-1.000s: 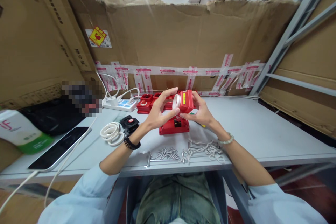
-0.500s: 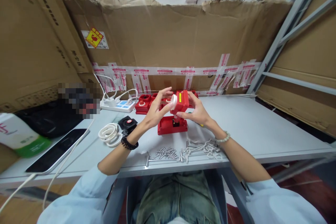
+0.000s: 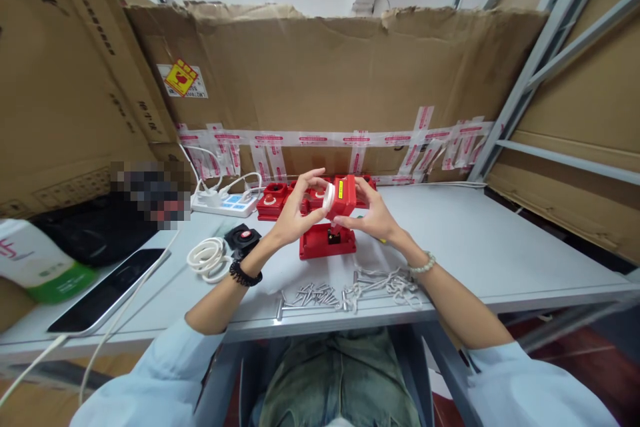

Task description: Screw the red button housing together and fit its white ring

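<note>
My right hand grips a red square housing with a yellow label, tilted in the air. Against the housing's left side sits a white ring, pinched at its edge by the thumb and fingers of my left hand. Whether the ring is seated on the housing I cannot tell. Just below, a red open box with a small dark part inside stands on the table. More white rings lie stacked to the left, beside black square parts. Several red units stand behind my hands.
Loose screws and a tangle of white cord lie near the table's front edge. At the left are a phone, a white-green pack and a power strip. A cardboard wall closes off the back.
The housing has tipped slightly and sits a little lower and further left in view. Both hands keep nearly the same pose around the housing and ring; the camera view has shifted slightly.
</note>
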Demonstrator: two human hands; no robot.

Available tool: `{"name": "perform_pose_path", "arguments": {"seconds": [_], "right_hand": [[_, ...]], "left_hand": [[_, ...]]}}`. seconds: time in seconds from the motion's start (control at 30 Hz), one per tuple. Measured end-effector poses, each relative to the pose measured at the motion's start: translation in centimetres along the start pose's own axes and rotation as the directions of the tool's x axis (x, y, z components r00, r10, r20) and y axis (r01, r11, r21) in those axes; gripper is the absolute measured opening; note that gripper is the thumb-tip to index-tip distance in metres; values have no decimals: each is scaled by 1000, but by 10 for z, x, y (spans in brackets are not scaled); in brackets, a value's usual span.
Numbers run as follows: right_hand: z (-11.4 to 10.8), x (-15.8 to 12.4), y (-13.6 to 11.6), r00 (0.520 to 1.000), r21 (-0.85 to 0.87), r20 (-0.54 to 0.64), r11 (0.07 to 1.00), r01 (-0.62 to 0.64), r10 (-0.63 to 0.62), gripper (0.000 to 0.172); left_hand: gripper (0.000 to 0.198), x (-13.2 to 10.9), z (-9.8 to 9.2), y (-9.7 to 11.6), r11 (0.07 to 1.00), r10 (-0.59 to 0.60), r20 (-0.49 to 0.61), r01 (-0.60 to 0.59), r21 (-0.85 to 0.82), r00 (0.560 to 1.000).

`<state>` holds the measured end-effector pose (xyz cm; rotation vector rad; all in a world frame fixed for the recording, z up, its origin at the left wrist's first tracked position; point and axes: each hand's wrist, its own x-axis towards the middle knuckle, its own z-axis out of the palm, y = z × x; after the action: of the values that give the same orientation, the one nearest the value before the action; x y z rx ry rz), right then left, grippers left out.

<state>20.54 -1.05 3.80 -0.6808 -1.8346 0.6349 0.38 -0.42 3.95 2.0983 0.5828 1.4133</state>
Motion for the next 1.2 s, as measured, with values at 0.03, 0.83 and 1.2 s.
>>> {"name": "perform_pose_path", "arguments": {"seconds": [0.03,0.83,1.2], "right_hand": [[0,0,0,1000,-5,-2,1000,4,-4,74],[0,0,-2,999,-47,30,999,26,-25,74],[1,0,-3,999,-39,21,999,36,-36,75]], "left_hand": [[64,0,0,0,1000,15,-2,-15,0,1000],[37,-3,3,3,979,-194,38,191,76,980],[41,-2,1,5,977,-66,-19,69,202,998]]}}
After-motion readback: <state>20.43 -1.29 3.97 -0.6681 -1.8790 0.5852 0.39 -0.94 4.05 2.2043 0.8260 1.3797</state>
